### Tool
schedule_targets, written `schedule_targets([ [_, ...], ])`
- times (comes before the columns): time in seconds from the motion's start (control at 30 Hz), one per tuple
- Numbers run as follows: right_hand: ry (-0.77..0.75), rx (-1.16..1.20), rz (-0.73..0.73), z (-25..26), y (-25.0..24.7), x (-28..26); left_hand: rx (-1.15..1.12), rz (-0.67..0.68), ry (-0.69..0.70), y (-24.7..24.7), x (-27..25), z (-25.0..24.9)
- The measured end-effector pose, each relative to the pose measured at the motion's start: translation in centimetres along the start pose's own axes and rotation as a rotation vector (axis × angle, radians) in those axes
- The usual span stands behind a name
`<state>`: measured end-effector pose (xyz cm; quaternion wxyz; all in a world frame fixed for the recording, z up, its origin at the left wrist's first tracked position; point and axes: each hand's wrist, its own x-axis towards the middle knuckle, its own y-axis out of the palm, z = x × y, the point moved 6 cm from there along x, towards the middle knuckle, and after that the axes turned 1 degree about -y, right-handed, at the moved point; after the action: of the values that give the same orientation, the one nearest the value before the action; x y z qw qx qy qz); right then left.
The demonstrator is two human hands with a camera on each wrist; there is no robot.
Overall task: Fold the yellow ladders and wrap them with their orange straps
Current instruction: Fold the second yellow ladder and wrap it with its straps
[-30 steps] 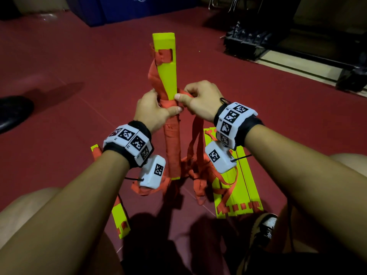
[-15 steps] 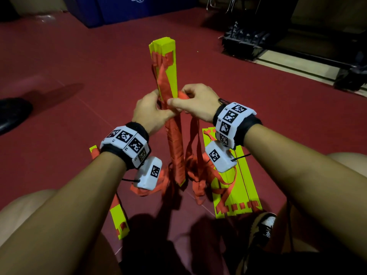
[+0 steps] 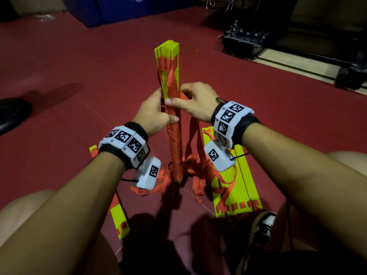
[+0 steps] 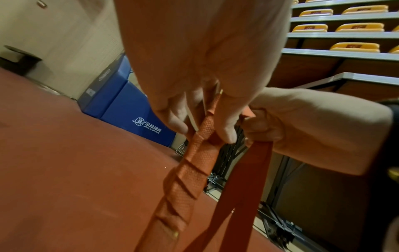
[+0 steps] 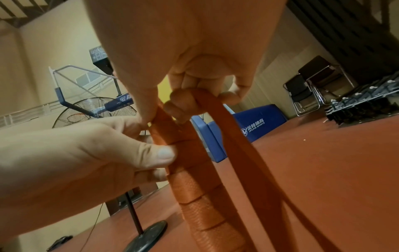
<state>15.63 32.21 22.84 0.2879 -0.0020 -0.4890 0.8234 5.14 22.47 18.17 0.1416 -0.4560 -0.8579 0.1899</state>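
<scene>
While the folded bundle of flat yellow plastic ladder rungs (image 3: 167,56) stands upright on the dark red sports floor (image 3: 83,76), both hands work at its middle. Its lower half is wound in tight spiral turns of woven orange strap (image 3: 175,147), and the yellow ends fan out bare at the top. The left hand (image 3: 152,114) grips the bundle from the left side, thumb pressed across the front of the wrapped section, fingers curled round the back. The right hand (image 3: 195,102) sits just beside it on the right, thumb laid against the bundle and fingers curled round a free length of the same strap, which drops away as a loose loop (image 3: 193,139) toward the floor. More slack strap lies in a tangle (image 3: 198,165) at the foot of the bundle. To the right, a second yellow ladder section (image 3: 238,195) lies flat on the floor with strap draped over it; a narrow yellow piece (image 3: 119,221) lies to the left, under the left forearm. Blue padded mats (image 3: 119,8) sit at the far edge, and a dark metal rack (image 3: 246,40) stands far right.
</scene>
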Motion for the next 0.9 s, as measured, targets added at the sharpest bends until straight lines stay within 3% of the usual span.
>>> schedule_targets([
  [0.4,0.056,0.138,-0.069,-0.9,-0.2,0.7,0.186,-0.233,0.035,-1.3,-0.5,-0.5],
  [0.73,0.042,0.14,-0.049,-0.6,0.2,0.4,0.034,-0.061,-0.065,-0.2,0.2,0.1],
  [0.9,0.092,0.126,-0.063,-1.6,0.1,0.5,-0.05,-0.056,-0.069,-0.3,-0.1,-0.2],
])
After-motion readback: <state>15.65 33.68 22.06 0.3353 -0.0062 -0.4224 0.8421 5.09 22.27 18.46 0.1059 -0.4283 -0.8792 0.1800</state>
